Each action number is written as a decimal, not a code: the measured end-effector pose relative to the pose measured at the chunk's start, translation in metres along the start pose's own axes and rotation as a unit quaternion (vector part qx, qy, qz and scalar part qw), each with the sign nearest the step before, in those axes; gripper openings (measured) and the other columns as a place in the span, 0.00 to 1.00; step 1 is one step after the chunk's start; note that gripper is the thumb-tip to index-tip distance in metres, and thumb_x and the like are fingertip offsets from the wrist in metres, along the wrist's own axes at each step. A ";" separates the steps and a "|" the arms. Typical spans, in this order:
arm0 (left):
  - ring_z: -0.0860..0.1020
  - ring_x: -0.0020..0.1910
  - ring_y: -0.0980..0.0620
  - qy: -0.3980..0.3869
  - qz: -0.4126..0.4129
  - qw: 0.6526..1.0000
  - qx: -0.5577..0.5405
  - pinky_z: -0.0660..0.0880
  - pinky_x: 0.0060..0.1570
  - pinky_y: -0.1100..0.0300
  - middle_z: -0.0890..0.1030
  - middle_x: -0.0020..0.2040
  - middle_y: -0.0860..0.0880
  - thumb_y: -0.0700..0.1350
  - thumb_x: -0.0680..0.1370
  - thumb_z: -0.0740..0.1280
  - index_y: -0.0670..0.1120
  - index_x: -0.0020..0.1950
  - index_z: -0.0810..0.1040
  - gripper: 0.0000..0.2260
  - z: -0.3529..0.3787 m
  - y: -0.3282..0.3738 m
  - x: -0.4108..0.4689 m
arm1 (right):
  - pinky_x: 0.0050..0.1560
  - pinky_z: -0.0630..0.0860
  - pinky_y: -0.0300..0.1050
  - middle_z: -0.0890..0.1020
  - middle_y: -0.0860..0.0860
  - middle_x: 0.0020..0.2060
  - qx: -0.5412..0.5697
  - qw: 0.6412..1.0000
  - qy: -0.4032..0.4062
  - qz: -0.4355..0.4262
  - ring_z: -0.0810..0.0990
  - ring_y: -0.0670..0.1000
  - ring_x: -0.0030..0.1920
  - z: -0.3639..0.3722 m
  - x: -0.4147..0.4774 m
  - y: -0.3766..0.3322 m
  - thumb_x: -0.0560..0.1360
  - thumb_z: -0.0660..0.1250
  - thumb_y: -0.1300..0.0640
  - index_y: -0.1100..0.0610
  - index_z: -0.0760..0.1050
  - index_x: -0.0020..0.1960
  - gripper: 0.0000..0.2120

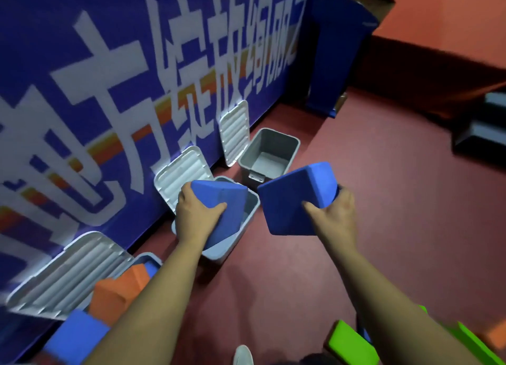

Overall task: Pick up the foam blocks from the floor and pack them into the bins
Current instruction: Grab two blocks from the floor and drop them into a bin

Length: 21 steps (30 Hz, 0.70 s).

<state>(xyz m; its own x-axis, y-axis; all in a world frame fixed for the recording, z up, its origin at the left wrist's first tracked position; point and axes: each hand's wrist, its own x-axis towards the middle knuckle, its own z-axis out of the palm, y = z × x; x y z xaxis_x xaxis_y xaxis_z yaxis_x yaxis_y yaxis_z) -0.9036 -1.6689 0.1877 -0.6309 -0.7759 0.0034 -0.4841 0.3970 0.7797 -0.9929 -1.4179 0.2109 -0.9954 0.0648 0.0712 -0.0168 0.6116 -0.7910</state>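
Observation:
My left hand [197, 214] grips a blue foam block [227, 208] tilted over the middle grey bin [246, 222], its lower end inside the rim. To the right, over the red floor, my right hand [332, 214] holds a second blue foam block [293, 197]. A farther grey bin [269, 151] stands open with nothing visible inside. The nearest bin [149, 258] at lower left holds an orange block [117, 290] and a blue block [76, 334]. Green foam blocks [347, 340] lie on the floor at the bottom right.
A blue banner wall [109, 91] with white characters runs along the left behind the bins. Three white ribbed lids [235, 129] lean against it. A blue pillar [336, 50] stands at the banner's far end. Dark steps [482, 129] sit at the right edge.

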 end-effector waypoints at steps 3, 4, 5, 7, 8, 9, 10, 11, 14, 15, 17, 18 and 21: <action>0.73 0.63 0.39 0.033 -0.039 0.999 0.004 0.72 0.56 0.49 0.72 0.67 0.42 0.50 0.65 0.79 0.43 0.70 0.64 0.39 -0.013 -0.023 0.029 | 0.55 0.77 0.59 0.74 0.47 0.55 -0.013 0.998 -0.056 -0.030 0.76 0.54 0.56 0.052 0.027 -0.027 0.60 0.70 0.41 0.51 0.67 0.66 0.36; 0.73 0.63 0.40 0.044 -0.054 0.998 0.004 0.71 0.55 0.50 0.72 0.67 0.42 0.50 0.66 0.79 0.43 0.70 0.64 0.39 -0.016 -0.031 0.037 | 0.54 0.78 0.58 0.75 0.47 0.55 -0.019 0.996 -0.076 -0.043 0.76 0.54 0.56 0.069 0.038 -0.036 0.60 0.70 0.41 0.51 0.68 0.65 0.36; 0.73 0.63 0.40 0.056 -0.070 0.996 0.001 0.70 0.54 0.52 0.72 0.67 0.43 0.49 0.66 0.79 0.43 0.70 0.64 0.38 -0.018 -0.038 0.044 | 0.54 0.78 0.58 0.75 0.48 0.55 -0.023 0.994 -0.094 -0.060 0.77 0.54 0.55 0.087 0.048 -0.044 0.60 0.70 0.41 0.51 0.68 0.65 0.36; 0.72 0.62 0.42 0.080 -0.101 0.992 -0.005 0.68 0.51 0.56 0.72 0.66 0.44 0.48 0.66 0.79 0.44 0.70 0.64 0.37 -0.018 -0.051 0.060 | 0.56 0.77 0.59 0.76 0.50 0.56 -0.023 0.987 -0.128 -0.095 0.76 0.55 0.56 0.125 0.072 -0.061 0.60 0.71 0.43 0.53 0.68 0.65 0.36; 0.73 0.62 0.43 0.092 -0.116 0.989 -0.004 0.68 0.52 0.56 0.72 0.66 0.44 0.48 0.66 0.79 0.44 0.70 0.64 0.37 -0.017 -0.057 0.069 | 0.57 0.76 0.59 0.75 0.51 0.57 -0.022 0.983 -0.145 -0.110 0.76 0.56 0.57 0.144 0.085 -0.069 0.61 0.71 0.44 0.54 0.68 0.66 0.36; 0.73 0.62 0.43 0.104 -0.131 0.986 0.000 0.70 0.53 0.54 0.72 0.66 0.45 0.49 0.66 0.79 0.45 0.70 0.64 0.37 -0.015 -0.063 0.079 | 0.59 0.75 0.58 0.75 0.52 0.58 -0.022 0.979 -0.161 -0.124 0.75 0.57 0.58 0.163 0.098 -0.076 0.62 0.72 0.45 0.55 0.68 0.67 0.36; 0.73 0.61 0.42 0.115 -0.146 0.982 0.007 0.72 0.54 0.51 0.72 0.66 0.45 0.50 0.66 0.79 0.46 0.70 0.64 0.38 -0.012 -0.069 0.089 | 0.59 0.74 0.57 0.75 0.53 0.58 -0.023 0.974 -0.177 -0.138 0.75 0.57 0.58 0.182 0.112 -0.083 0.63 0.73 0.46 0.56 0.67 0.67 0.36; 0.74 0.61 0.42 0.125 -0.163 0.979 0.013 0.74 0.55 0.48 0.72 0.66 0.45 0.50 0.65 0.79 0.46 0.70 0.64 0.38 -0.008 -0.073 0.100 | 0.59 0.74 0.55 0.74 0.53 0.58 -0.026 0.969 -0.192 -0.151 0.74 0.57 0.58 0.200 0.127 -0.089 0.64 0.73 0.46 0.56 0.67 0.67 0.35; 0.74 0.61 0.42 0.170 -0.211 0.962 0.028 0.74 0.56 0.48 0.73 0.65 0.46 0.50 0.65 0.79 0.46 0.69 0.65 0.38 0.013 -0.077 0.137 | 0.56 0.73 0.54 0.74 0.54 0.56 -0.031 0.950 -0.245 -0.190 0.74 0.58 0.57 0.254 0.175 -0.101 0.65 0.74 0.48 0.58 0.67 0.65 0.33; 0.73 0.61 0.43 0.186 -0.222 0.957 0.032 0.73 0.56 0.49 0.73 0.64 0.46 0.50 0.65 0.79 0.45 0.69 0.65 0.38 0.022 -0.076 0.150 | 0.57 0.73 0.55 0.74 0.54 0.56 -0.032 0.942 -0.265 -0.203 0.74 0.58 0.57 0.271 0.191 -0.104 0.65 0.74 0.48 0.58 0.67 0.66 0.34; 0.72 0.62 0.44 0.209 -0.249 0.945 0.037 0.71 0.58 0.52 0.73 0.64 0.46 0.49 0.65 0.79 0.45 0.69 0.65 0.37 0.044 -0.072 0.175 | 0.57 0.74 0.58 0.75 0.55 0.56 -0.042 0.928 -0.300 -0.218 0.74 0.60 0.57 0.302 0.225 -0.106 0.65 0.75 0.48 0.59 0.67 0.66 0.35; 0.72 0.63 0.44 0.216 -0.267 0.938 0.039 0.71 0.59 0.52 0.72 0.65 0.46 0.49 0.66 0.79 0.45 0.70 0.65 0.37 0.056 -0.069 0.187 | 0.57 0.74 0.59 0.75 0.55 0.56 -0.051 0.922 -0.313 -0.223 0.74 0.60 0.56 0.317 0.241 -0.105 0.65 0.75 0.48 0.59 0.68 0.66 0.35; 0.72 0.63 0.43 0.228 -0.297 0.926 0.048 0.70 0.59 0.52 0.72 0.66 0.45 0.49 0.66 0.79 0.44 0.70 0.65 0.38 0.093 -0.066 0.228 | 0.57 0.73 0.60 0.75 0.57 0.56 -0.067 0.900 -0.355 -0.241 0.74 0.61 0.56 0.357 0.283 -0.093 0.65 0.76 0.49 0.60 0.68 0.66 0.34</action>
<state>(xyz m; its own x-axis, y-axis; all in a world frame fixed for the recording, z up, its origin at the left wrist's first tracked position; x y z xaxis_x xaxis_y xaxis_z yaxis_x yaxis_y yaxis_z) -1.0719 -1.8262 0.0786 0.0765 -0.9889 -0.1273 -0.7289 -0.1425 0.6696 -1.3071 -1.7378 0.0882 -0.6851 -0.7262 -0.0579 -0.4999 0.5265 -0.6877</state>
